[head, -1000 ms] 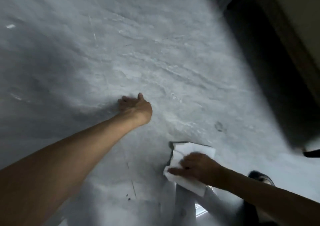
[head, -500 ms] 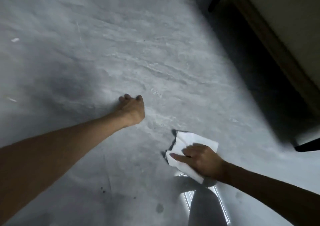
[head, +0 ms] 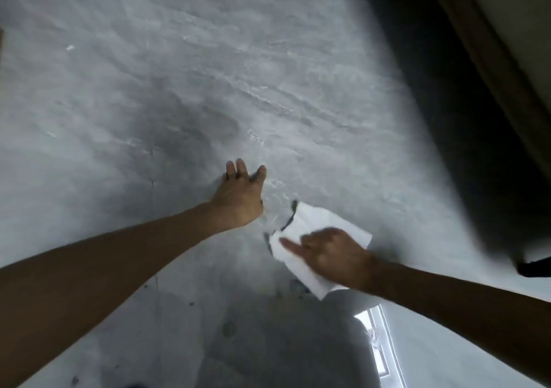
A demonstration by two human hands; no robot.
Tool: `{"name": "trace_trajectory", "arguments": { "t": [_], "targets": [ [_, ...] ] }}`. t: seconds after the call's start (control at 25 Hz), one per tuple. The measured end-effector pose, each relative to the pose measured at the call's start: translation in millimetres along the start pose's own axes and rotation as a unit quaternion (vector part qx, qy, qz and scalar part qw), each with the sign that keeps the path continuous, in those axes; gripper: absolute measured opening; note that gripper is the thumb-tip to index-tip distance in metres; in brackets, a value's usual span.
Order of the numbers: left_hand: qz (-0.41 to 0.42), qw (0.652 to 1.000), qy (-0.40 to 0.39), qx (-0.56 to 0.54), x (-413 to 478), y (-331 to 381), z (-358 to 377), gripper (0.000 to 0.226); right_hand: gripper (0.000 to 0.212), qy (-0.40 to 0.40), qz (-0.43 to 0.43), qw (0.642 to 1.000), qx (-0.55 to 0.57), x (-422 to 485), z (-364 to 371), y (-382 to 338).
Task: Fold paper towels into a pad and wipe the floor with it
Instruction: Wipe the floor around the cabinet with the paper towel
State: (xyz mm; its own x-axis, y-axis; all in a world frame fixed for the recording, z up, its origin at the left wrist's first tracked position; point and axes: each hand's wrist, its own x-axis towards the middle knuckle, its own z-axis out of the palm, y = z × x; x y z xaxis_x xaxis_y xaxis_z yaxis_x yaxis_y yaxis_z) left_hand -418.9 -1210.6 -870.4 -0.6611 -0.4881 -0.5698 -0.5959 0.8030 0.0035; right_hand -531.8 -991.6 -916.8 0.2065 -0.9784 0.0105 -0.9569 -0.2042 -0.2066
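Note:
A white folded paper towel pad [head: 310,223] lies flat on the glossy grey floor [head: 208,74], right of centre. My right hand [head: 331,253] presses down on the pad, index finger stretched out over it and the other fingers bent on top. My left hand [head: 241,194] is just left of the pad, fingers spread and straight, resting on the floor and holding nothing. Part of the pad is hidden under my right hand.
A dark gap under a wooden-edged piece of furniture [head: 492,68] runs along the right side. A dark object [head: 536,267] pokes in at the right edge. Small dark specks [head: 190,302] and a smudge [head: 298,286] mark the floor near me. A window reflection [head: 378,346] shines below.
My left hand has uncurled from a loose fist to spread fingers. My right hand and the pad have slid away from me and closer to my left hand.

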Motion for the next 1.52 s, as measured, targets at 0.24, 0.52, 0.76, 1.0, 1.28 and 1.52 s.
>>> {"name": "trace_trajectory", "arguments": {
  "t": [0.24, 0.52, 0.76, 1.0, 1.28, 1.52],
  "targets": [
    [-0.078, 0.991, 0.054, -0.097, -38, -4, 14, 0.068, 0.037, 0.02, 0.247, 0.964, -0.096, 34, -57, 134],
    [-0.112, 0.991, 0.044, -0.057, -59, 3, 61, 0.067, 0.049, -0.016, -0.086, 0.996, -0.029, -18, -16, -5],
    [-0.114, 0.984, 0.046, -0.126, -62, -1, 60, 0.066, 0.086, -0.042, 0.289, 0.954, -0.07, -59, -45, 99],
    [-0.116, 0.984, 0.079, -0.114, -63, 0, 71, 0.068, 0.105, -0.128, 0.367, 0.918, -0.076, -59, -44, 87],
    [-0.088, 0.989, 0.056, -0.107, -66, -9, 67, 0.063, 0.057, -0.024, 0.34, 0.911, -0.232, -48, -44, 52],
    [-0.025, 0.969, 0.082, -0.233, -120, -37, 74, 0.057, 0.057, 0.017, 0.437, 0.898, -0.049, -21, 18, -130]
  ]
}}
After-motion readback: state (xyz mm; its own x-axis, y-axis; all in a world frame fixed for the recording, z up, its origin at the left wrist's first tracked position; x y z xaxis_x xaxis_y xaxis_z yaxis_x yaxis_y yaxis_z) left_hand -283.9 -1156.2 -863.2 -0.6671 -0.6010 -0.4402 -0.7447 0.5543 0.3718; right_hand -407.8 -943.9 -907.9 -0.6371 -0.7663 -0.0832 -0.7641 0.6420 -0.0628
